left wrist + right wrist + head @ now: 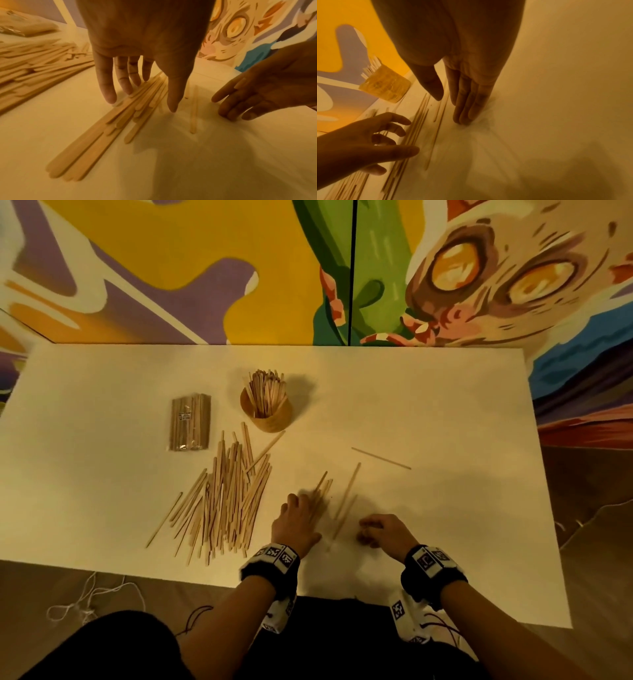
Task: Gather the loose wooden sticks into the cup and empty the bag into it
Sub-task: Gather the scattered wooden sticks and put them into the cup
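Left of the cup [270, 414] I see the bag [190, 422], with the big stick pile [222, 498] below it. Nearer me than the cup, my left hand [297, 523] lies spread, fingertips [127, 89] on a small stick bundle [120, 116]. Right of that, past two stray sticks [346, 505], my right hand [383, 530] rests on the table [462, 405], fingers straight and together, holding nothing.

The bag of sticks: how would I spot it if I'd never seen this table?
Start at the white table and find the round wooden cup standing near its far edge. Just left of it lies the bag, a flat clear packet with a small label. Its sticks are packed tight and parallel, unlike the loose pile fanned out below.
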### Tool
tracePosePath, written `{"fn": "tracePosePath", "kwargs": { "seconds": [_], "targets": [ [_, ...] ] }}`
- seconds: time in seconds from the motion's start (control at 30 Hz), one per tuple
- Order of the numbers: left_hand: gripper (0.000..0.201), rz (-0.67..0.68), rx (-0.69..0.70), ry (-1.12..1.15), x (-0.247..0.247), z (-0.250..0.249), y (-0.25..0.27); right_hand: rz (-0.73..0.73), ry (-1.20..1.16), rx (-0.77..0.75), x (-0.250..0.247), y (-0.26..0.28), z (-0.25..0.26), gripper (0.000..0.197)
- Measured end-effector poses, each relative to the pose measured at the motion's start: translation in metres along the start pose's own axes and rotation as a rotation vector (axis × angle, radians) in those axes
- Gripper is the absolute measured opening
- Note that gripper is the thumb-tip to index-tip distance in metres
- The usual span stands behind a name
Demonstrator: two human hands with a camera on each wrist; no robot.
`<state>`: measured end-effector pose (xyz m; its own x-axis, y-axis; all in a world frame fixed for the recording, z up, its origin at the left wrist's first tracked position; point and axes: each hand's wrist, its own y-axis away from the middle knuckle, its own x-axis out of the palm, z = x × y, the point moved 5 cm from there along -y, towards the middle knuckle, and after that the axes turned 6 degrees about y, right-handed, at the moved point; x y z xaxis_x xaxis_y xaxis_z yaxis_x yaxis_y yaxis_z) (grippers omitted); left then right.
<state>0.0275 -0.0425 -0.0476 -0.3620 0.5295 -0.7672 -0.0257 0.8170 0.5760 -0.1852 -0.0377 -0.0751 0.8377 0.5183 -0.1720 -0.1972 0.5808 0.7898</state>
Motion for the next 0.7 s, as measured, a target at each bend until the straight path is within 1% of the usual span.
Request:
{"fn": "tracePosePath", "kwargs": {
  "seconds": [0.07, 0.1, 0.17, 0.23, 0.33, 0.43, 0.47, 0.6, 0.7],
  "targets": [
    [0.081, -0.009, 0.009, 0.021, 0.006, -0.01, -0.001, -0.002, -0.04, 0.013, -0.005, 0.002, -0.009, 0.021],
    [0.077, -0.022, 0.013, 0.042, 0.008, -0.015, -0.001, 0.004, -0.059, 0.014, -0.009, 0.003, -0.012, 0.017],
    [0.061, -0.059, 0.022, 0.109, 0.008, -0.023, -0.003, 0.029, -0.088, 0.014, -0.012, 0.006, -0.017, 0.01],
    [0.05, -0.081, 0.026, 0.15, 0.006, -0.029, -0.005, 0.053, -0.111, 0.014, -0.014, 0.006, -0.02, 0.01],
    [0.053, -0.077, 0.013, 0.166, 0.006, -0.038, -0.004, 0.066, -0.127, 0.016, -0.018, 0.005, -0.024, 0.009],
    [0.064, -0.04, 0.036, 0.104, 0.017, -0.054, -0.002, 0.073, -0.139, 0.012, -0.02, 0.005, -0.026, 0.011],
    [0.064, -0.029, 0.039, 0.082, 0.021, -0.059, -0.001, 0.078, -0.148, 0.014, -0.021, 0.006, -0.026, 0.012],
    [0.052, -0.015, 0.055, 0.019, 0.024, -0.068, -0.005, 0.091, -0.155, 0.027, -0.029, 0.008, -0.028, 0.014],
    [0.046, 0.007, 0.147, -0.141, 0.02, -0.068, -0.013, 0.098, -0.176, 0.034, -0.037, 0.012, -0.028, 0.015]
  ]
}}
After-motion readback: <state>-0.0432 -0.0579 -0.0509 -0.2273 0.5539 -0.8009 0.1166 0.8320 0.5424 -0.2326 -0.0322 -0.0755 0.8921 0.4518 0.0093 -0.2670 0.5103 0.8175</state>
